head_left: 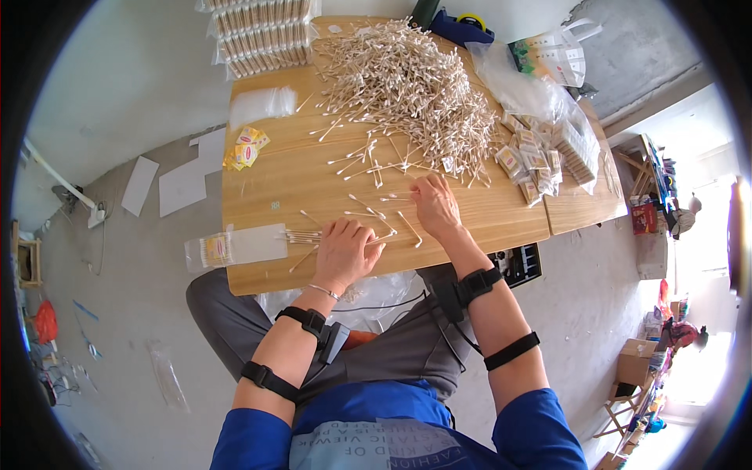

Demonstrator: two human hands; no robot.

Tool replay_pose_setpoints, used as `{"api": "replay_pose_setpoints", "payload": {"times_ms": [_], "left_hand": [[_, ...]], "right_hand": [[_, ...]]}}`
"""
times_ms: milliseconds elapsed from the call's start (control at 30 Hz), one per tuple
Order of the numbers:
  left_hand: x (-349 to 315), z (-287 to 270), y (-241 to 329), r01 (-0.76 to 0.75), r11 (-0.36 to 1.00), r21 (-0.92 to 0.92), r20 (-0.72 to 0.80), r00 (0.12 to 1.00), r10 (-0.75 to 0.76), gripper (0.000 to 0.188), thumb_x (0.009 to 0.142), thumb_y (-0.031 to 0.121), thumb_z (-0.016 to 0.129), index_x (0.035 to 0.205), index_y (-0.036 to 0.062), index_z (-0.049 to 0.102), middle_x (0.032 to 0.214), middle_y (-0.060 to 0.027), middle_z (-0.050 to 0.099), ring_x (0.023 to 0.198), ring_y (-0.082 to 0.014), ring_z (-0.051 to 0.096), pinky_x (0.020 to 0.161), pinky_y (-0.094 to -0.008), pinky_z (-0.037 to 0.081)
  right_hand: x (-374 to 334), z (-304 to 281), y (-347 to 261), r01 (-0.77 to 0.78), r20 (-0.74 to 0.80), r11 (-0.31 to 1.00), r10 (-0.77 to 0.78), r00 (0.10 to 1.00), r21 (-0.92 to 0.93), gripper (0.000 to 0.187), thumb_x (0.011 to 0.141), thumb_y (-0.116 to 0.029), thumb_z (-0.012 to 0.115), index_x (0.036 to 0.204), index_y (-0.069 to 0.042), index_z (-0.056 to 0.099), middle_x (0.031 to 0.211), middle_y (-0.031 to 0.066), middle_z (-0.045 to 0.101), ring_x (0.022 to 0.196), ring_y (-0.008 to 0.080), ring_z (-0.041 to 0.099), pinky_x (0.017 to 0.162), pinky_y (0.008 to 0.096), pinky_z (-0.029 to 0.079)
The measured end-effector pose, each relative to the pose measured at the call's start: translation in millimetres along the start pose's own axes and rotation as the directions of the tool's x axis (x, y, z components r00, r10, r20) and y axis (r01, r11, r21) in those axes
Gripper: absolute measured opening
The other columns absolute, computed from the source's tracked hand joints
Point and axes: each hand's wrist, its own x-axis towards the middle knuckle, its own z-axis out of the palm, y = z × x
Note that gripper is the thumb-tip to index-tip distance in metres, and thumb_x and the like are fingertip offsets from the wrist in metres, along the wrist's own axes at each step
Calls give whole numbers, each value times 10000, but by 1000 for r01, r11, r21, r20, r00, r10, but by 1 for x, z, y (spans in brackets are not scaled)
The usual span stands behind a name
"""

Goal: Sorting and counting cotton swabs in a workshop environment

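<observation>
My left hand (345, 249) is closed over a small bundle of cotton swabs (302, 236) near the table's front edge; their stems stick out on its left side. Another swab tip shows by its thumb. To the right and a little farther away, my right hand (435, 205) pinches the ends of a few cotton swabs (398, 196) pointing left. Loose swabs (409, 227) lie scattered between and around both hands. Beyond them rises a large heap of cotton swabs (415, 94). A clear bag with packed swabs and a yellow label (218, 249) rests left of my left hand.
Yellow labels (247, 147) and a stack of clear bags (265, 105) lie at the table's left. Packed swab bundles (258, 35) are stacked far left. Small filled packs (533, 157) and plastic bagging (513, 78) sit right, with a blue tape dispenser (462, 28) behind.
</observation>
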Motion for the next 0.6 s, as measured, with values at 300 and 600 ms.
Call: {"api": "replay_pose_setpoints", "payload": {"times_ms": [300, 600], "left_hand": [[0, 0, 0, -22, 1000, -2, 12, 1000, 22, 99, 680, 145, 669, 722, 143, 580, 775, -17, 566, 854, -235, 551, 841, -385, 405], [-1, 2, -2, -25, 1000, -5, -21, 999, 25, 128, 659, 136, 686, 704, 147, 567, 759, -9, 557, 839, -238, 550, 833, -383, 408]], "right_hand": [[-6, 13, -6, -1, 8, 999, 1, 1000, 51, 157, 788, -173, 734, 907, -96, 667, 956, 66, 623, 1027, 291, 571, 884, 410, 476], [2, 5, -11, 8, 98, 1000, -10, 995, 22, 157, 811, -173, 715, 939, -101, 660, 996, 72, 620, 1063, 302, 560, 905, 420, 471]]}}
